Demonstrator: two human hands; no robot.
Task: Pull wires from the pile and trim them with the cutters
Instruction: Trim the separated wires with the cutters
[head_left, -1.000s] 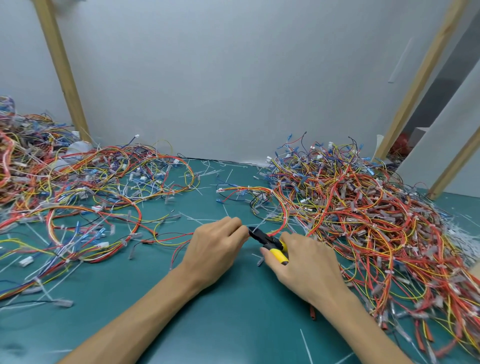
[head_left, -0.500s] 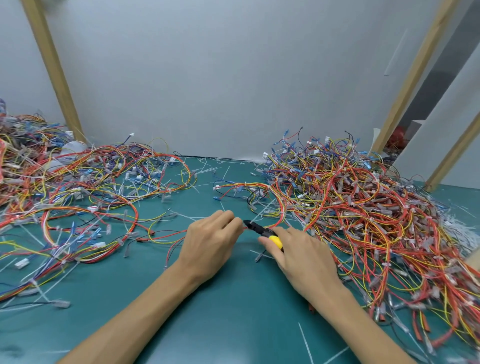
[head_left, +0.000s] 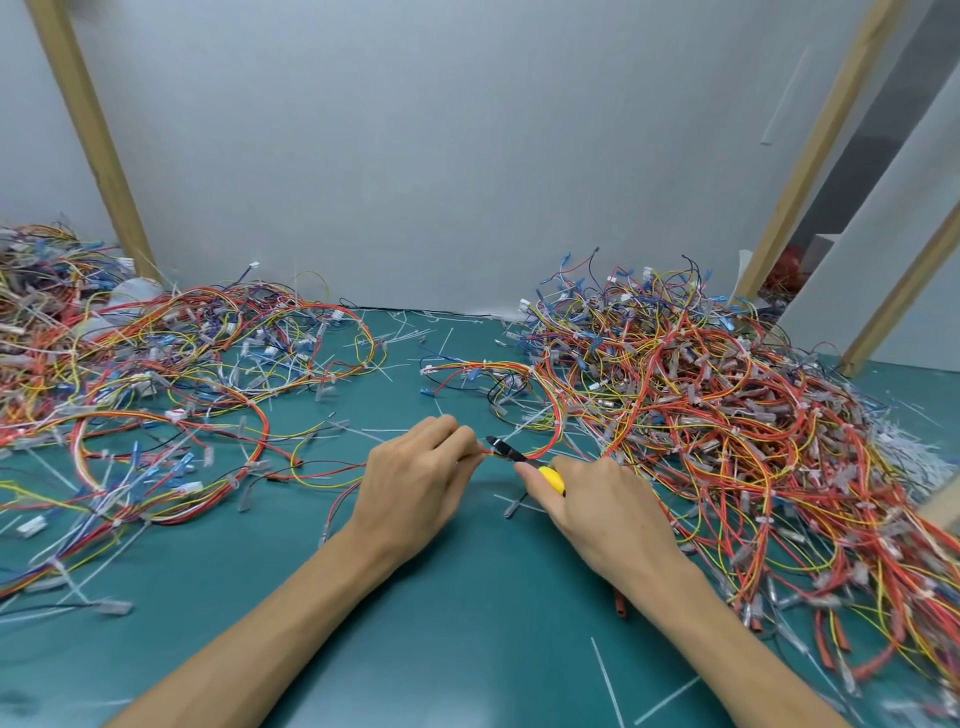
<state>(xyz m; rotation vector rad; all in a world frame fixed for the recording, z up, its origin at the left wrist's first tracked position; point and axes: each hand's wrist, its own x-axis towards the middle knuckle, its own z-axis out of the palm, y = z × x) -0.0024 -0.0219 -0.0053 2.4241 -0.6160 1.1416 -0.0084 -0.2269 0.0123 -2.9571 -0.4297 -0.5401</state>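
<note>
The green work mat (head_left: 467, 623) is lying under both forearms and extending out past the hands on every side. The large wire pile (head_left: 727, 441), mostly red, orange and yellow, is sitting directly beside and beyond the right hand, with its near strands touching that wrist. A second, flatter spread of wires (head_left: 156, 374) is lying well to the outside of the left hand. White cable-tie offcuts (head_left: 605, 680) are lying scattered on the mat, several of them nearer than the right forearm.

The left hand (head_left: 415, 486) is resting on the mat with its fingers curled, pinching a thin red wire (head_left: 483, 453) at its fingertips. This wire is running in the short gap between the two hands and curving back into the large pile. The right hand (head_left: 602, 501) is closing around the yellow-handled cutters (head_left: 524, 462). The black cutter tips are pointing toward the left fingertips and meeting the red wire just beside them.
</note>
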